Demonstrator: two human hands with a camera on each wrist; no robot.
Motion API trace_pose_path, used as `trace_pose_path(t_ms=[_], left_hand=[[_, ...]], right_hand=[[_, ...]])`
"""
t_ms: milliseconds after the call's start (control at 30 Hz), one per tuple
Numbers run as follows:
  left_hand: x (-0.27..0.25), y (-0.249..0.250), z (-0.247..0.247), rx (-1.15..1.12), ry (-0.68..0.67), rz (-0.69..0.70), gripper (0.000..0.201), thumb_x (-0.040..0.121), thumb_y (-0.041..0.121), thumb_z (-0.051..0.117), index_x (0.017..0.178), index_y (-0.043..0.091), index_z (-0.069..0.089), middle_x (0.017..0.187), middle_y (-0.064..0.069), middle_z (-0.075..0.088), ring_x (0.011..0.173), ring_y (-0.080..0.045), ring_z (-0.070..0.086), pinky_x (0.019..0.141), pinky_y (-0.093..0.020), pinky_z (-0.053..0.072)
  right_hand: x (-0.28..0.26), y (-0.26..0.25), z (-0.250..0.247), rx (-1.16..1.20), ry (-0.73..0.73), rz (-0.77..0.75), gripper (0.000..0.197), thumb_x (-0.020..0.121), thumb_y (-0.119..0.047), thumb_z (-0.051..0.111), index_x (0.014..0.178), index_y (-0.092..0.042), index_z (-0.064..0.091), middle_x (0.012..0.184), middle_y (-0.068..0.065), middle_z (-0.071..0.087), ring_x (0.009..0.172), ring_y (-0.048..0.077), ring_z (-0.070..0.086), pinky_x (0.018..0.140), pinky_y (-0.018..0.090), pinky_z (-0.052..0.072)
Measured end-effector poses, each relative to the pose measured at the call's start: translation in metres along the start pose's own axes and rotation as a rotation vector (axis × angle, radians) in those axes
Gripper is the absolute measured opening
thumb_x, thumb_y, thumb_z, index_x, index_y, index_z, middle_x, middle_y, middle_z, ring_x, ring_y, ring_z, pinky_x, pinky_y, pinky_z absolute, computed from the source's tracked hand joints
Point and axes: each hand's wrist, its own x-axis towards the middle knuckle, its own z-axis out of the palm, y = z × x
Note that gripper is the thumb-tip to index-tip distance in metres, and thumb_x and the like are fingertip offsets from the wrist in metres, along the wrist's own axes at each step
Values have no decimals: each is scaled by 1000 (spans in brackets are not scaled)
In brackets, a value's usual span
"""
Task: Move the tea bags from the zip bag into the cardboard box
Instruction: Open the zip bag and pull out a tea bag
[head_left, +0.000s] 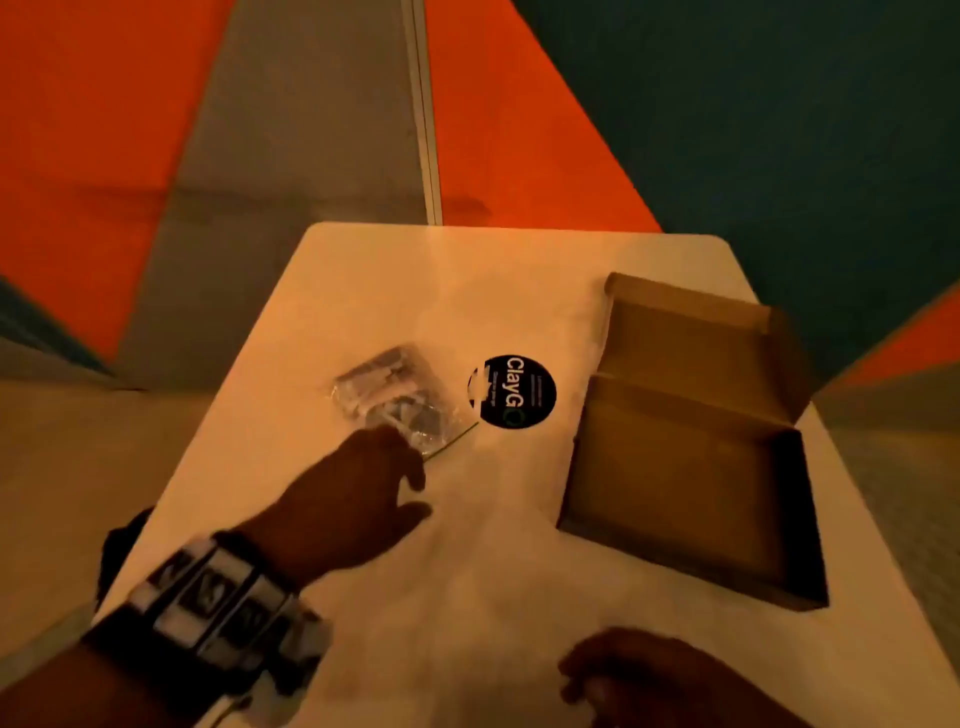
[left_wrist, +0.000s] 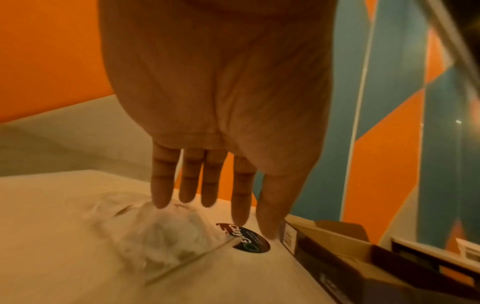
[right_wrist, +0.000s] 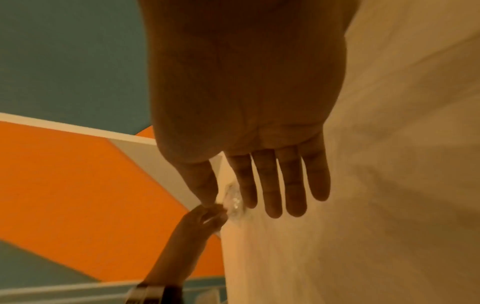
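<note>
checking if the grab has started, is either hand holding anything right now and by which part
Nothing is held. The left hand reaches with straight fingers to the near edge of the zip bag, no grip yet. The right hand is open and empty.

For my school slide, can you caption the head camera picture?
Left hand reaches the clear zip bag beside an open cardboard box on the table.

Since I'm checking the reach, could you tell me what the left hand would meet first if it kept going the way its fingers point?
Most likely the zip bag: the left hand reaches with straight fingers toward its near edge. Whether they already touch is unclear.
</note>
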Motion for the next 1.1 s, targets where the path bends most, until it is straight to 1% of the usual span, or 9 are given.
trace_pose_path(t_ms=[100,133,300,500,700,833,967,1033,1100], left_hand=[[48,-8,0,163,-19,20,55,86,57,62,129,26,51,157,-7,27,144,-25,28,115,-40,34],[62,-10,-2,208,-26,2,63,84,60,62,133,23,47,159,-10,22,147,-27,22,117,-42,32],[98,-13,12,370,-102,-52,96,70,71,69,141,17,34,144,-9,36,128,-30,47,104,-46,46],[77,2,26,515,-65,-52,78,81,53,68,143,16,38,145,-13,39,127,-32,50,103,-44,48],[24,27,38,469,-22,21,41,88,38,57,120,11,63,123,-10,60,112,-27,60,97,-36,51],[-9,42,60,444,25,109,30,88,27,49,99,8,69,106,-12,64,97,-26,60,90,-39,53],[-43,59,75,526,232,340,24,76,15,57,54,16,65,59,3,63,63,-21,60,85,-38,54],[-60,72,84,494,328,358,24,69,26,65,46,22,63,52,11,59,57,-12,60,84,-28,51],[-82,89,88,404,457,265,20,64,44,70,50,30,65,63,17,61,67,-3,61,72,-13,47]], right_hand=[[44,-30,15,-255,122,-143,17,86,-33,74,99,-23,75,100,0,77,87,19,72,85,41,56],[51,-41,19,-287,152,-177,12,93,-29,66,101,-24,74,100,-2,77,89,20,72,86,41,56],[89,-63,27,-309,231,-329,20,95,-27,62,107,-14,70,101,3,77,88,25,71,78,37,55],[95,-40,33,-214,318,-414,24,94,-27,63,109,-9,69,102,12,75,83,27,70,76,38,55],[76,15,52,-108,397,-392,23,94,-24,64,109,-7,68,103,13,75,81,29,69,76,39,57],[66,40,67,-76,434,-312,25,96,-27,61,110,-6,67,106,13,73,79,28,67,79,42,59],[62,50,70,-40,500,-297,35,97,-38,60,113,-7,64,106,10,71,77,28,70,76,44,62],[59,54,70,5,527,-319,38,97,-42,57,111,-7,64,105,12,71,74,29,69,73,46,61],[57,58,69,53,550,-344,39,98,-42,56,107,-6,66,102,16,73,71,29,69,70,47,61]])
